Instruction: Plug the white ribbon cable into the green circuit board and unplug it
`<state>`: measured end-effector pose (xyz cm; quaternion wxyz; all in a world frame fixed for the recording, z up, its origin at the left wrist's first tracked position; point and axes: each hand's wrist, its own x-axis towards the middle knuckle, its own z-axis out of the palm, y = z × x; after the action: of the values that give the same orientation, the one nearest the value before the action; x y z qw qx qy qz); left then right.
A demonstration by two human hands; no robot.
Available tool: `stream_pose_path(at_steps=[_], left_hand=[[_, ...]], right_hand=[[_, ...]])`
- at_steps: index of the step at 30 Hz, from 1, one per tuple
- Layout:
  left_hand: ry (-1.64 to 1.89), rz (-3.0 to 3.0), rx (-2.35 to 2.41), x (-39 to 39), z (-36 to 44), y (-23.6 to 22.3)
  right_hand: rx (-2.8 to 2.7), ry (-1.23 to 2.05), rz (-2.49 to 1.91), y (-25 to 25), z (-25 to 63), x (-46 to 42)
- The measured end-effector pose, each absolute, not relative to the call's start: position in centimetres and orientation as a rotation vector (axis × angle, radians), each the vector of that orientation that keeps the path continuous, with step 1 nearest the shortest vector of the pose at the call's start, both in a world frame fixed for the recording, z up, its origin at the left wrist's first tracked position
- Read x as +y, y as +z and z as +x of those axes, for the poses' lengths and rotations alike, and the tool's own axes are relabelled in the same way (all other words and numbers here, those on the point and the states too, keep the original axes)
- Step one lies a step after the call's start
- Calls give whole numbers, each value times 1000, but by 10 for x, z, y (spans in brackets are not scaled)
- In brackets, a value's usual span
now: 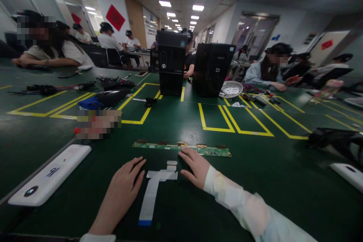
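Before me on the dark green tabletop lies a long, narrow green circuit board (211, 151), with several dark and gold connectors along its far edge. My right hand (195, 166) rests with fingers apart, its fingertips at the board's near edge; whether they touch it I cannot tell. Nearer to me is a white flat ribbon cable (151, 198) with a bent, T-like top and a blue end. Left of the cable, my left hand (124, 181) lies on the table, fingers outstretched and holding nothing.
A white oblong device (52, 176) lies at left; another white device (350, 174) lies at right beside a black strap (334, 140). Two black computer towers (171, 64) stand ahead near a white basket (231, 89). Yellow tape (218, 129) marks the table. Several people sit around.
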<state>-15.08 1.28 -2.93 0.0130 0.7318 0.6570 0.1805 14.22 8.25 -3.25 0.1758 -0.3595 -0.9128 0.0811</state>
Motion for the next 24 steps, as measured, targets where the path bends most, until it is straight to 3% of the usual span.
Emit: stream_pose_path(at_steps=[7,17,24], left_hand=[[564,2307,2043,13,-151,-29],[626,2290,2022,10,-148,-22],[739,2440,1750,2,-121,-11]], right_hand=[[-2642,221,-973,-23,136,81],[-2515,103,-989,-35,219,99],[-2531,118,-1035,-37,240,91]])
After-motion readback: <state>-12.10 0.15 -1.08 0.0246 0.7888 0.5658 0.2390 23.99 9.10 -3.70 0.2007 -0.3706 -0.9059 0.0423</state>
